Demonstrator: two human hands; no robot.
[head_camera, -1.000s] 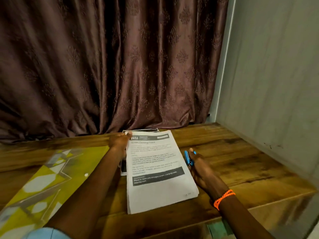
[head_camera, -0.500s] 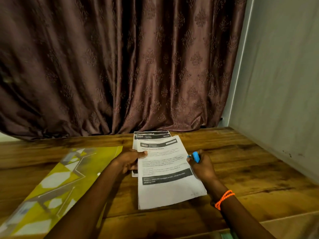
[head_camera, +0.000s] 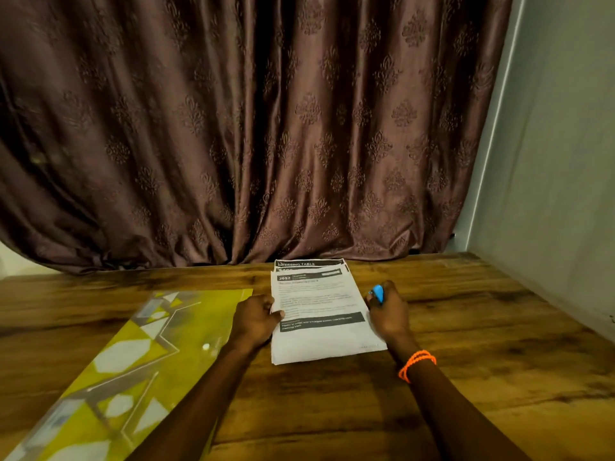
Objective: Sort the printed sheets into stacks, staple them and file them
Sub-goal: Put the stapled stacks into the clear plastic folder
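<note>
A stack of printed sheets [head_camera: 319, 341] lies on the wooden table [head_camera: 482, 361] in front of me, its top page headed "2652". Behind it peeks another sheet [head_camera: 309, 263] headed "DRESSING TABLE". My left hand [head_camera: 256, 319] pinches the stack's left edge, thumb on top. At the stack's right edge, my right hand [head_camera: 387, 311] grips a small blue stapler [head_camera: 378, 292]; only the stapler's blue top shows. An orange band circles my right wrist.
A yellow patterned plastic file folder [head_camera: 133, 371] lies flat on the table to the left. A brown curtain [head_camera: 266, 128] hangs along the table's far edge. A grey wall [head_camera: 549, 161] bounds the table on the right.
My left hand slid from the stack's top-left corner down to its left edge. My right hand closed round the blue stapler. The sheet behind the stack became more exposed as the view shifted.
</note>
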